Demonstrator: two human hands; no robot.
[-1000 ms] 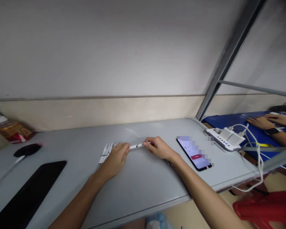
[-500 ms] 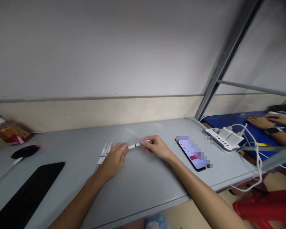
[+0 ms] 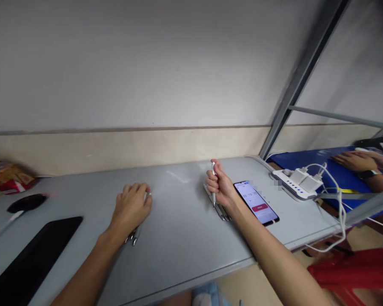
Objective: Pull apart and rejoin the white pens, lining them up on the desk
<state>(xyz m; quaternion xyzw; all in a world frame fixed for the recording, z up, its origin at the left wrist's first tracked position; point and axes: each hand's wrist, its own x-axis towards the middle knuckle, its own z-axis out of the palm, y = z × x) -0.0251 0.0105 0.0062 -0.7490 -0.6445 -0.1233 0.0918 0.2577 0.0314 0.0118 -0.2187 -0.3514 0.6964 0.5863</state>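
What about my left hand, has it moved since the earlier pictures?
Yes: your left hand has moved left, closer to the flat black object on the desk.

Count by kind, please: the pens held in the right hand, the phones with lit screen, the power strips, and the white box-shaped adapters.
Pen in the right hand: 1
Phone with lit screen: 1
Power strip: 1
White box-shaped adapters: 2
Total: 5

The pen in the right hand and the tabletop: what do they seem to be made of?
Pen: probably plastic with a smooth finish, judging by its even, pale look, though painted metal is possible.
Tabletop: perhaps laminate, satin grey, since it shows soft glare.
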